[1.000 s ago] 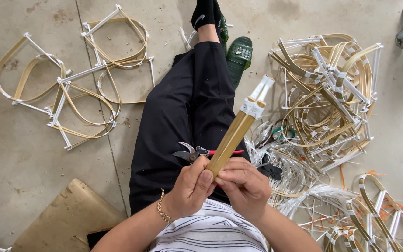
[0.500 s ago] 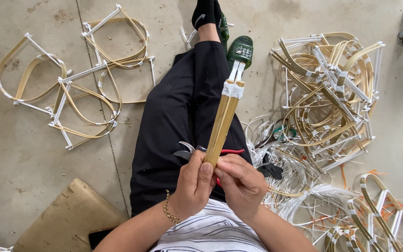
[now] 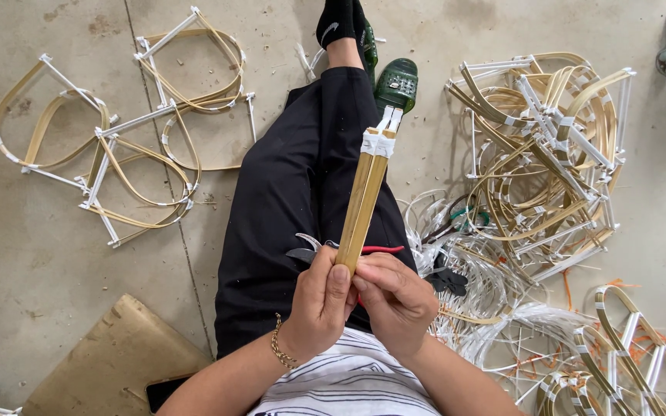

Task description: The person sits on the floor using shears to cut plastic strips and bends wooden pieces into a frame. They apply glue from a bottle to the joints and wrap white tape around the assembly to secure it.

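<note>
Bundle of bamboo strips [image 3: 367, 196]: flat tan slats held together as one stick, bound near the far end with white tape, white stubs poking past the binding. It stands over the lap, pointing toward 12 o'clock with a slight lean to 1.

Left hand [image 3: 319, 308] is closed round the bundle's near end, thumb laid up along the slats, probably to keep them flush. Right hand [image 3: 396, 296] is curled in from 3 o'clock, fingertips pinching the same end just beside the left thumb; both hands have hold of the bundle. A gold bracelet [image 3: 280, 350] sits on the left wrist.

Red-handled cutters [image 3: 341, 250] lie across the thigh directly behind the hands, touching the black trousers [image 3: 294, 200], likely parked within easy reach. Green sandal [image 3: 396, 83] at 12 o'clock, near the bundle's tip.

At 10 o'clock on the concrete floor [image 3: 55, 246], several finished bamboo loop frames [image 3: 129, 146] with white taped joints are spread out flat, partly overlapping. From 2 to 4 o'clock, a tangled heap of similar frames [image 3: 549, 154] and loose white strapping [image 3: 472, 308]. Cardboard sheet [image 3: 109, 354] at 8 o'clock. No bins or boxes in view; everything lies loose on the floor.
</note>
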